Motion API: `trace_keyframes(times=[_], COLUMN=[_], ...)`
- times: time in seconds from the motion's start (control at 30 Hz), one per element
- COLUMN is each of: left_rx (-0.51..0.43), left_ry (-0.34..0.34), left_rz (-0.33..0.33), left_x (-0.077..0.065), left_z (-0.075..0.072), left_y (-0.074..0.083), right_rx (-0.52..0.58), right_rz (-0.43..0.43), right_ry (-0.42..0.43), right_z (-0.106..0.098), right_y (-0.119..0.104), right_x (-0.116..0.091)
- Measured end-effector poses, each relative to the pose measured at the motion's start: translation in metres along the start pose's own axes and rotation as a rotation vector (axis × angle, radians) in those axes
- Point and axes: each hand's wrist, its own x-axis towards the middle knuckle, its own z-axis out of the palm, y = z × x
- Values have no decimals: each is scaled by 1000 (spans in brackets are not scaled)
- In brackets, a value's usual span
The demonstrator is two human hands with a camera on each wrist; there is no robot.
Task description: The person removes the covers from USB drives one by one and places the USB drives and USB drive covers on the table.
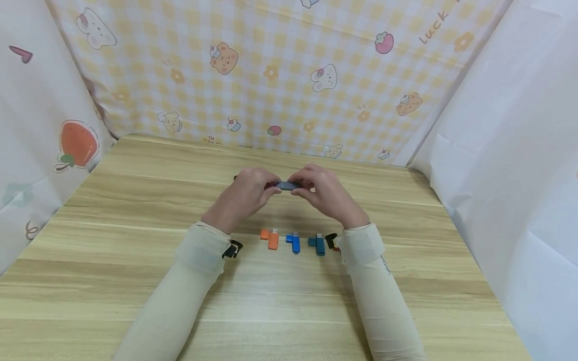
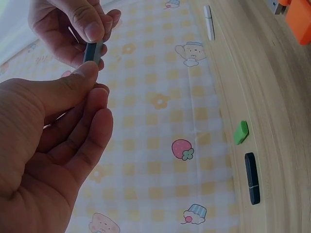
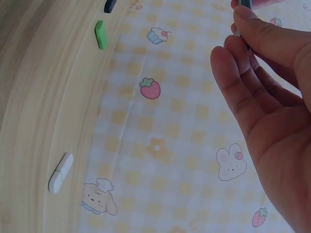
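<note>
Above the table both hands hold one dark grey USB stick (image 1: pixel 287 186) between them. My left hand (image 1: pixel 250 193) pinches its left end between thumb and fingers, while the right hand (image 1: pixel 322 193) pinches the other end. The left wrist view shows the stick (image 2: pixel 92 51) partly covered by fingertips; whether its cap is on is hidden. Nearer the body lie an orange USB stick (image 1: pixel 273 240), a blue one (image 1: pixel 295 243) and a teal one (image 1: pixel 320 245). Each has its metal plug bare and its cap lying to its left.
Along the table's back lie a black USB stick (image 2: pixel 252 178), a small green piece (image 2: pixel 241 132) and a white USB stick (image 3: pixel 60 173). Behind them hangs a yellow checked cloth (image 1: pixel 271 100). White cloths (image 1: pixel 510 125) flank the wooden table (image 1: pixel 271 311). Black wrist straps (image 1: pixel 232 249) show at the cuffs.
</note>
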Motion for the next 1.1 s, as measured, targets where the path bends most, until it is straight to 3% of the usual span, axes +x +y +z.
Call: trace_keyframes(times=[0.43,0.77,1.1], left_rx=[-7,-1,20], left_ry=[9,9,18], left_rz=[-50,-29,-52], left_x=[1,1,1], left_z=[0,1,1], left_y=[3,2,5], right_rx=[7,15,13], right_rz=[-2,5,3], right_ry=[6,0,2], right_z=[-1,-1,-2], right_y=[1,2,2], right_x=[0,-1,-1])
